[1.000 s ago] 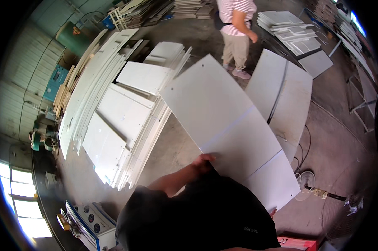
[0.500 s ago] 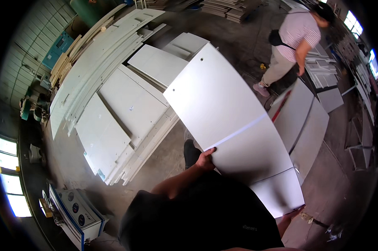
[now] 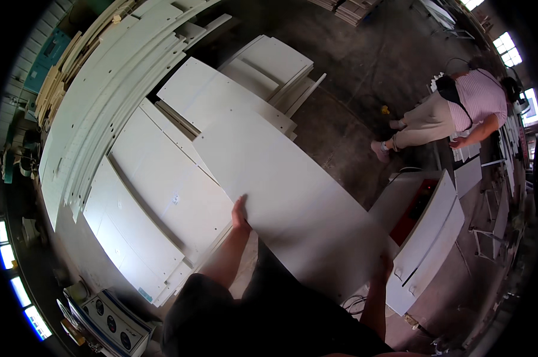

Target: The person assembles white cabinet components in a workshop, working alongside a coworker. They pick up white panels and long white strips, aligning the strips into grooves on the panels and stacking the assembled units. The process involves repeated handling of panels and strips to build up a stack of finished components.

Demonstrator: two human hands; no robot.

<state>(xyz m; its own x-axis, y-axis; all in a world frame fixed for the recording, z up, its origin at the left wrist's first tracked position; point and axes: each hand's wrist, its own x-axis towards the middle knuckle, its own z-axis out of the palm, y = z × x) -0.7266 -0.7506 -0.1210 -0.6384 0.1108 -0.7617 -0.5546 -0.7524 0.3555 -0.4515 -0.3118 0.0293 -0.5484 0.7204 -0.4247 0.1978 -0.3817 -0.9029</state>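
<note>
A long white board [image 3: 281, 178] with small holes at its far end slants in front of me. My left hand [image 3: 240, 215] grips its left edge, with the thumb side against the board. On the opposite edge, near the close end, my right hand [image 3: 384, 268] is closed on the board, its fingers partly hidden in shadow. The far end of this board overlaps another white panel [image 3: 206, 89] on the pile to the left; I cannot tell whether they touch. Beneath and beside it lie more stacked white panels [image 3: 156, 178].
A co-worker [image 3: 468, 107] in a striped top stands at the right, bending forward. Closer on that side is a white cabinet-like piece [image 3: 426, 244] with a red part inside. A white machine with round dials [image 3: 111, 321] is at the lower left. Timber strips [image 3: 60, 83] lie behind the pile.
The board has swung left and turned flatter, its far end now over the pile. My right hand has moved up from its near corner to the right edge. The co-worker appears farther right.
</note>
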